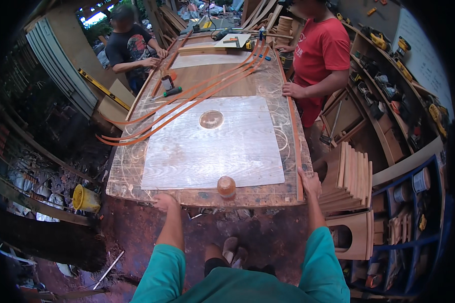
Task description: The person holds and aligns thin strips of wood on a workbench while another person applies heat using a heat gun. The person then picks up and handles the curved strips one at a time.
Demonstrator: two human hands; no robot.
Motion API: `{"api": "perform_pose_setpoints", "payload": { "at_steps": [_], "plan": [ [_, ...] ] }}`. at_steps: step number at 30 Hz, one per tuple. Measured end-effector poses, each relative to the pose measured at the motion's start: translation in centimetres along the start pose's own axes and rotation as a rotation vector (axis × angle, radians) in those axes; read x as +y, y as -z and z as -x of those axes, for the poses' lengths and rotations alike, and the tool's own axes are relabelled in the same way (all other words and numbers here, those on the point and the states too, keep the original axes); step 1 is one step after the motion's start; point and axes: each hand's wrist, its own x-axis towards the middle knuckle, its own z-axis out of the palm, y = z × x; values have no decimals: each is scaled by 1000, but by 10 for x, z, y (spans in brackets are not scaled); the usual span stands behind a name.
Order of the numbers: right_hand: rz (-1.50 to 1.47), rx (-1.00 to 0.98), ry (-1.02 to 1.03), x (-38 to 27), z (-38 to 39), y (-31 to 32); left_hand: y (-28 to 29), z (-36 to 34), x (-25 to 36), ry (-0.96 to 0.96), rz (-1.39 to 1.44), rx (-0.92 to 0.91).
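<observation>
At the workbench's (124, 171) near edge, my left hand (165, 201) has its fingers curled on the edge. My right hand (310, 183) grips the long reddish wood strip (298, 189) along the bench's right side. A pale grained sheet with a round inset (177, 151) lies between my hands. An amber cylindrical container (226, 187) stands on its near edge. Bent orange strips (156, 126) run diagonally across the bench. A green-handled tool (173, 91) and a dark bottle (167, 82) sit beyond them.
Two co-workers stand at far left (134, 55) and far right (321, 50), hands at the bench edges. Stacked curved wood pieces (346, 177) and tool shelves (389, 91) flank the right. A yellow bucket (85, 198) sits low left. Boards (258, 17) lean at the back.
</observation>
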Motion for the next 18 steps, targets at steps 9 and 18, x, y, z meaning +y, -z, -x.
{"api": "perform_pose_setpoints", "payload": {
  "at_steps": [9, 18],
  "plan": [
    [-5, 14, 31, 7, -4, -5, -2, -4, -3, 6, -12, 8],
    [-120, 8, 48, 20, -17, -9, -7, -9, -5, 30, -10, 11]
  ]
}}
